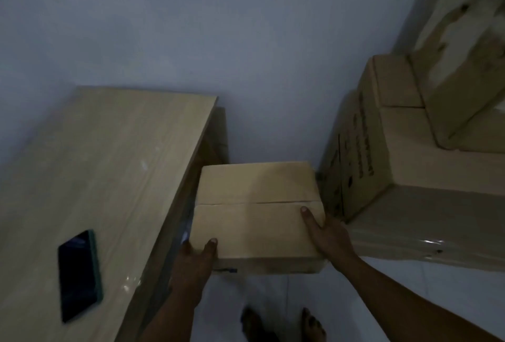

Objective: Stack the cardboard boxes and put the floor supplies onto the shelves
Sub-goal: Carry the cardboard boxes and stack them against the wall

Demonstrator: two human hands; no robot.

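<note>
hands (191, 258) (332, 235) seemingly clasp the box (257, 205)

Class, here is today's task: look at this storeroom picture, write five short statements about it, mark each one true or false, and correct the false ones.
1. The left hand and the right hand both grip the cardboard box. True.
2. A phone lies on top of that box. False: the phone lies on the wooden table.
3. The box's top flaps stand wide open. False: they are folded shut and meet along a seam.
4. The stacked boxes stand to the right of the gripped box. True.
5. The gripped box is between the table and the stacked boxes. True.
</note>
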